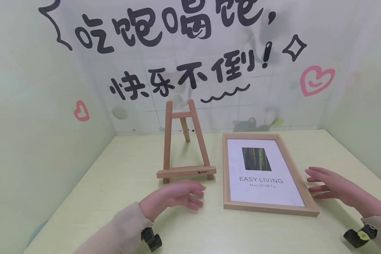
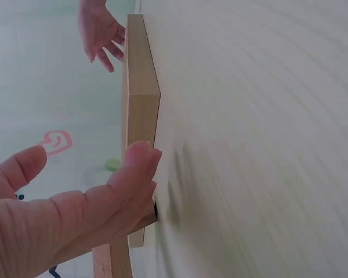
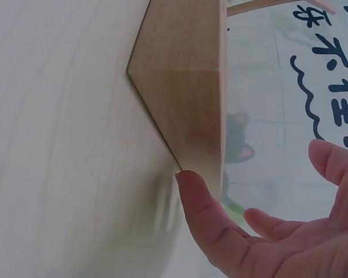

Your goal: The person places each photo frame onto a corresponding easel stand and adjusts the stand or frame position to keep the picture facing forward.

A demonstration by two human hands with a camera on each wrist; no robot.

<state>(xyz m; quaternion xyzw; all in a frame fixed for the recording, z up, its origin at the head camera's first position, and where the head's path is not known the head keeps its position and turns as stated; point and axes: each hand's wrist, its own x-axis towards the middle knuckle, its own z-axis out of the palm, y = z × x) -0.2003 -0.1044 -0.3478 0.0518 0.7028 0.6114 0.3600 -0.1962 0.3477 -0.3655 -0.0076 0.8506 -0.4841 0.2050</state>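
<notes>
A light wooden picture frame point(image 1: 227, 205) lies flat on the table, with a white sheet inside that reads "EASY LIVING". Just off its right edge is my right hand point(image 1: 339, 188), fingers spread and relaxed; the right wrist view shows the fingertips close to the frame's side, and whether they touch it I cannot tell. My left hand point(image 1: 177, 195) hovers left of the picture frame with loosely bent fingers and nothing in them. Behind that hand stands a small wooden easel point(image 1: 185, 171), upright on its legs, with a ledge across its front.
The pale wooden table point(image 1: 120, 169) has its back edge against a printed curtain point(image 1: 209, 116) with black characters and pink hearts. Curtain walls point(image 1: 35, 123) also close off the left and right sides. A small camera point(image 1: 150, 240) is strapped to each wrist.
</notes>
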